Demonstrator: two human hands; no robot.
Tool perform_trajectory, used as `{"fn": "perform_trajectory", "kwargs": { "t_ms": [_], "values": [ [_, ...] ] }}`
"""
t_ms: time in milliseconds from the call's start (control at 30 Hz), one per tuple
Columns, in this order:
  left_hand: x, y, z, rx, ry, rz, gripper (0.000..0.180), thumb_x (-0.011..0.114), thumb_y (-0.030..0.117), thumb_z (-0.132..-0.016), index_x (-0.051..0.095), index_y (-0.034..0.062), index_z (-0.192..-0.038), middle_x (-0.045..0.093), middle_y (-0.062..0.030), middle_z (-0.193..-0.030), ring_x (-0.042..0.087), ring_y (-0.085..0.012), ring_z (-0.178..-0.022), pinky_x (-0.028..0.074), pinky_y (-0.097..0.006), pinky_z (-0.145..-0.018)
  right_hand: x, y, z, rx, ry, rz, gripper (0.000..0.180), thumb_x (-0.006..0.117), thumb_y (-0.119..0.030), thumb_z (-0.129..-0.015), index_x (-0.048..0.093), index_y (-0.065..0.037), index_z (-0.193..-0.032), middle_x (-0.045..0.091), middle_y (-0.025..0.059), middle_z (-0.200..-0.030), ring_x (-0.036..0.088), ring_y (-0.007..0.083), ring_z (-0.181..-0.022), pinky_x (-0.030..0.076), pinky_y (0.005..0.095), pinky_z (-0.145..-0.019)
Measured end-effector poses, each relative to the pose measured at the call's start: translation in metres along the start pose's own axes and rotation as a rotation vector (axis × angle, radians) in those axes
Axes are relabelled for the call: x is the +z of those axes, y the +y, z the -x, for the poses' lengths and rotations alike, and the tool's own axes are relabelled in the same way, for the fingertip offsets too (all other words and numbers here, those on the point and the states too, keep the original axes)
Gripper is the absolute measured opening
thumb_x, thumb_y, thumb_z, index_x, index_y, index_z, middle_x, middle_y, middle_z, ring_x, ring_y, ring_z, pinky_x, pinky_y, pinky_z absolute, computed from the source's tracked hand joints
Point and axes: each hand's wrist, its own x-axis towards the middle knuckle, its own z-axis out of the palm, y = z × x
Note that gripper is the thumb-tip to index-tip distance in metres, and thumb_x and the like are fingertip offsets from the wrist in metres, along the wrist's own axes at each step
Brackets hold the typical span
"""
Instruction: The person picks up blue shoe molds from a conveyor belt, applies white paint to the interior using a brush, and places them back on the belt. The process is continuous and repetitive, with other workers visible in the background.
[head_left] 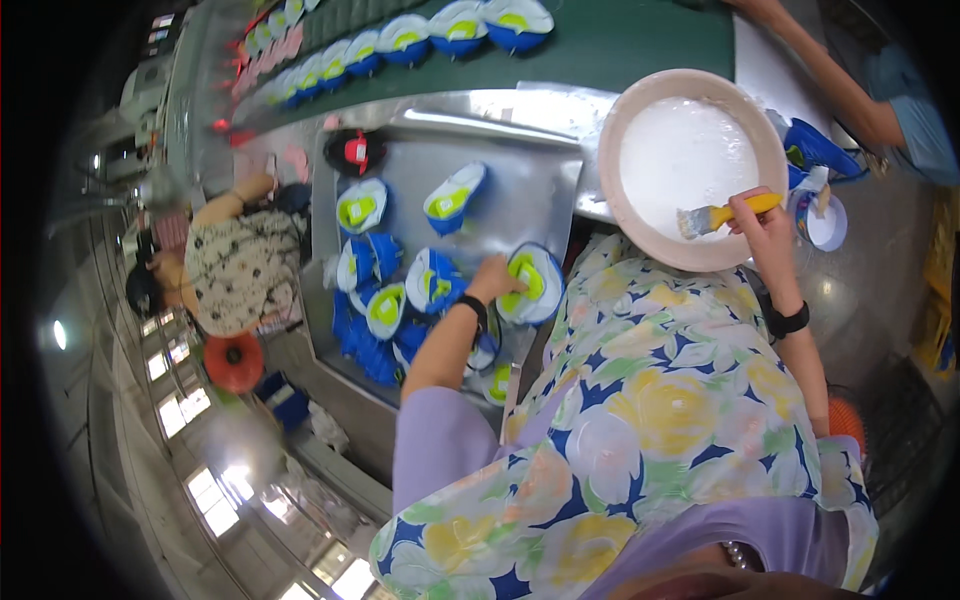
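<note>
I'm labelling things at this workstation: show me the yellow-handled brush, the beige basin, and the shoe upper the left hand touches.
Yellow-handled brush (720,213): head view, on the handle beside the ferrule.
Beige basin (611,160): head view, on its left rim.
Shoe upper (532,282): head view, on its yellow-green middle.

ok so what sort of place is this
Most likely a shoe factory: blue-and-white shoe parts lined up on a green surface, more in a metal tray, and a basin of white stuff, perhaps glue, with a brush over it.

One wide fisheye view from head height, downward, fairly near left hand (492,279) and right hand (768,232)
</note>
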Motion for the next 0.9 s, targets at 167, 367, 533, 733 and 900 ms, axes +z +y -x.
{"fn": "perform_trajectory", "kwargs": {
  "t_ms": [167, 367, 533, 733, 900],
  "values": [
    [-0.065, 0.025, 0.001, -0.102, 0.592, 0.168, 0.034, 0.071, 0.009, -0.070, 0.061, -0.0004, -0.101, 0.063, -0.0234, -0.107, 0.059, -0.0388, -0.101, 0.047, -0.040, -0.088, 0.002, 0.009, -0.005, 0.026, 0.022, -0.021, 0.017, 0.066, -0.018, -0.093, 0.062, -0.002, -0.093, 0.064, 0.0018, -0.081, 0.060, 0.0072, -0.068, 0.048, 0.0201, -0.061],
    [-0.096, 0.090, 0.026, 0.412, 1.116, -0.173, 0.045, 0.071, 0.009, -0.073, 0.051, 0.0007, -0.112, 0.050, -0.0260, -0.125, 0.048, -0.0433, -0.117, 0.038, -0.045, -0.101, 0.019, 0.000, -0.020, -0.059, -0.068, 0.060, 0.019, 0.067, -0.021, -0.092, 0.062, -0.002, -0.093, 0.064, 0.0029, -0.080, 0.059, 0.0073, -0.067, 0.047, 0.0209, -0.060],
    [-0.014, 0.087, 0.038, 0.458, 0.616, 0.198, 0.045, 0.065, 0.005, -0.077, 0.052, 0.0013, -0.120, 0.051, -0.0240, -0.121, 0.049, -0.0424, -0.115, 0.038, -0.051, -0.098, 0.018, 0.005, -0.024, -0.065, -0.060, 0.063, 0.019, 0.067, -0.021, -0.092, 0.062, -0.002, -0.093, 0.064, 0.0033, -0.079, 0.059, 0.0080, -0.067, 0.047, 0.0223, -0.060],
    [-0.053, 0.120, 0.017, 0.465, 0.863, -0.185, 0.056, 0.059, -0.004, -0.075, 0.052, 0.0064, -0.130, 0.051, -0.0234, -0.119, 0.051, -0.0417, -0.108, 0.044, -0.046, -0.093, 0.017, 0.031, -0.032, -0.131, 0.025, 0.261, 0.022, 0.068, -0.022, -0.091, 0.061, -0.001, -0.095, 0.064, 0.0079, -0.078, 0.060, 0.0122, -0.067, 0.048, 0.0268, -0.060],
    [-0.065, 0.105, -0.050, 0.427, 0.633, -0.148, 0.047, 0.064, 0.005, -0.077, 0.053, 0.0073, -0.123, 0.053, -0.0213, -0.113, 0.052, -0.0416, -0.104, 0.046, -0.049, -0.089, 0.056, 0.031, -0.050, -0.188, -0.115, 0.269, 0.024, 0.066, -0.025, -0.091, 0.060, -0.002, -0.096, 0.065, 0.0145, -0.082, 0.062, 0.0238, -0.070, 0.049, 0.0340, -0.067]
  ]
}}
